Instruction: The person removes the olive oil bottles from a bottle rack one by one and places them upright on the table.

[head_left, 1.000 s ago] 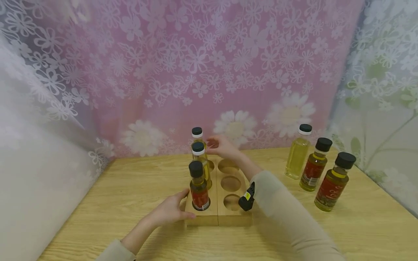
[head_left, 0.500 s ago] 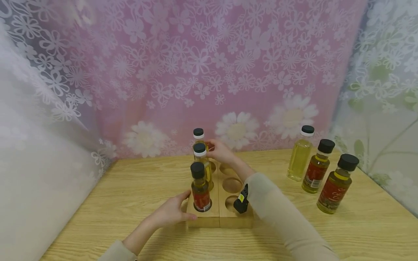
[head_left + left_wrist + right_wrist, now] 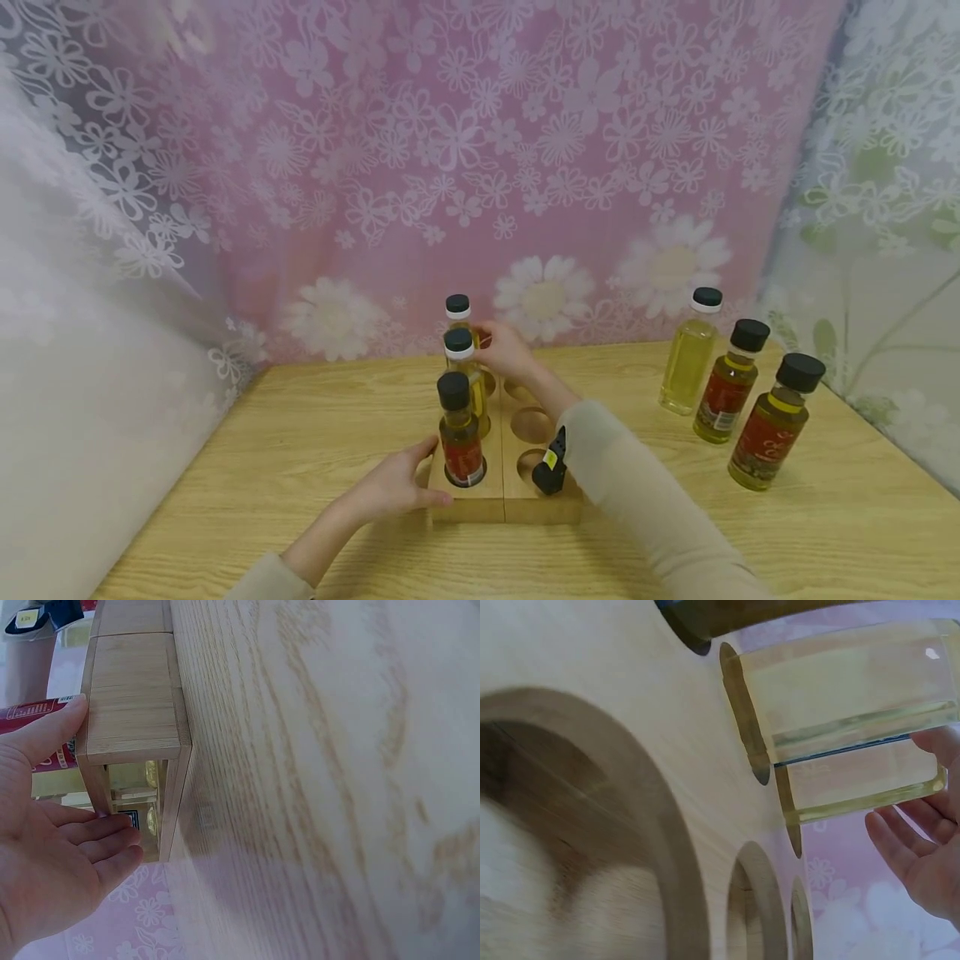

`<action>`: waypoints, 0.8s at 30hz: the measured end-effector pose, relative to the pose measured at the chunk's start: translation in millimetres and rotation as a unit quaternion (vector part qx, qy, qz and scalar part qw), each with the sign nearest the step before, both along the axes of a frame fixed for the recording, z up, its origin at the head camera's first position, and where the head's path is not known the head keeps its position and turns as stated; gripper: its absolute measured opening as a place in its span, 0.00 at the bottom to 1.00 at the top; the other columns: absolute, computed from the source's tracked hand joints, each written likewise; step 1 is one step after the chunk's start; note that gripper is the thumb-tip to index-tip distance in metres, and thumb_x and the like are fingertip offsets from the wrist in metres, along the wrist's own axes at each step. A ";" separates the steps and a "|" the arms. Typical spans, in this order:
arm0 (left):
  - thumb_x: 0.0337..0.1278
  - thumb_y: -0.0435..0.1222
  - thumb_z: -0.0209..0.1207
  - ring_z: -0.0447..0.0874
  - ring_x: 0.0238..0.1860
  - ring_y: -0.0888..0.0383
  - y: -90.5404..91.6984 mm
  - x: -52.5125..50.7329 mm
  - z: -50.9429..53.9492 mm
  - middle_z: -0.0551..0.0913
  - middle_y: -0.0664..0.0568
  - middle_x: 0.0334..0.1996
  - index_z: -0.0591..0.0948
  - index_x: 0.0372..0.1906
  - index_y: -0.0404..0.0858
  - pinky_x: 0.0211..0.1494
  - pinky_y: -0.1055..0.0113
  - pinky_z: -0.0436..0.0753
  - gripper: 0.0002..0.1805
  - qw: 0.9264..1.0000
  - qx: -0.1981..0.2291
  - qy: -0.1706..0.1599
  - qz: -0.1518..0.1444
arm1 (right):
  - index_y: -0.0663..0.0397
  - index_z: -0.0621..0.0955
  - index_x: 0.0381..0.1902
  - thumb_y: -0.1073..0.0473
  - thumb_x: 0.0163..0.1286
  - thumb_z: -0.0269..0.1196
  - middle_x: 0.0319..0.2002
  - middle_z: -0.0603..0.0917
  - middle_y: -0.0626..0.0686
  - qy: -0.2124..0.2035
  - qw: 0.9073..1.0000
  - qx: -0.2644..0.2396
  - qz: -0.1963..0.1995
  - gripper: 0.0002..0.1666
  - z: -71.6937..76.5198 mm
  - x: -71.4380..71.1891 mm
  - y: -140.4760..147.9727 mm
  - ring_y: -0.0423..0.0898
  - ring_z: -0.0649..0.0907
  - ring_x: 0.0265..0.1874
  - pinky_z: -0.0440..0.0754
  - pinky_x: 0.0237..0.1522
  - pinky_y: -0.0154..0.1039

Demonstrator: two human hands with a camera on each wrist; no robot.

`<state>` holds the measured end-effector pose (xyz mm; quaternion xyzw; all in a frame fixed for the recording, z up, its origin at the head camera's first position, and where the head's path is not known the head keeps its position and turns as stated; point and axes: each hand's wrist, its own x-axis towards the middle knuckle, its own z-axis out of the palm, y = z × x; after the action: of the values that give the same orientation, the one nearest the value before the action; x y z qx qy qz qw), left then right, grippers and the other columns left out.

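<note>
A two-row wooden bottle rack stands on the table. In its left row are a red-labelled oil bottle in front, a clear oil bottle in the middle and another clear oil bottle at the back, all upright. My right hand holds the back bottle, thumb on one side and fingers on the other; in the right wrist view that bottle stands in its hole. My left hand spreads around the rack's front left corner, thumb at the front edge, fairly straight fingers against the open side.
On the table's right side stand a clear oil bottle and two red-labelled oil bottles, one nearer and one behind it. The rack's right-row holes hold no bottles. A pink flowered curtain hangs behind the table.
My right hand has closed in on the back bottle, and its forearm has shifted slightly left. The left hand keeps its place at the rack's corner. The whole head view has shifted a little.
</note>
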<state>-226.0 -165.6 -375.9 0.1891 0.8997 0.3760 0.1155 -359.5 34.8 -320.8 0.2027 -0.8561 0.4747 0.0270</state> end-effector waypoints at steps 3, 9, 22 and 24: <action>0.45 0.49 0.68 0.60 0.64 0.37 0.2 0.6 -1.2 0.62 0.31 0.64 0.55 0.68 0.24 0.62 0.43 0.62 0.53 1.000 -0.001 0.000 -0.001 | 0.59 0.74 0.57 0.58 0.59 0.66 0.47 0.79 0.56 -0.001 1.000 -0.006 -0.017 0.28 -2.4 3.4 0.4 0.51 0.78 0.46 0.77 0.49 0.45; 0.45 0.50 0.68 0.59 0.65 0.37 0.3 0.9 -1.2 0.61 0.32 0.65 0.55 0.68 0.25 0.62 0.42 0.62 0.53 1.000 0.002 -0.006 -0.001 | 0.58 0.74 0.58 0.55 0.60 0.66 0.48 0.79 0.56 -0.009 0.999 -0.015 -0.043 0.29 -3.9 1.7 4.1 0.51 0.77 0.47 0.77 0.49 0.46; 0.45 0.49 0.68 0.60 0.64 0.37 -0.1 -0.6 1.3 0.61 0.32 0.65 0.55 0.68 0.24 0.62 0.42 0.62 0.53 1.000 -0.008 0.004 -0.004 | 0.61 0.67 0.65 0.51 0.60 0.66 0.53 0.77 0.59 0.013 0.998 -0.024 -0.056 0.39 23.3 -2.9 20.1 0.53 0.77 0.49 0.78 0.46 0.45; 0.46 0.49 0.68 0.59 0.65 0.37 0.2 0.0 2.3 0.60 0.32 0.65 0.55 0.68 0.24 0.62 0.42 0.62 0.53 1.000 -0.006 0.000 -0.004 | 0.61 0.68 0.64 0.52 0.60 0.66 0.53 0.77 0.59 0.011 0.998 -0.034 -0.050 0.38 28.1 -2.2 22.9 0.53 0.77 0.49 0.78 0.47 0.46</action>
<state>-225.9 -165.4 -373.6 0.1915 0.9012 0.3705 0.1181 -361.7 57.8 -292.7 0.1637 -0.8482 0.4993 0.0671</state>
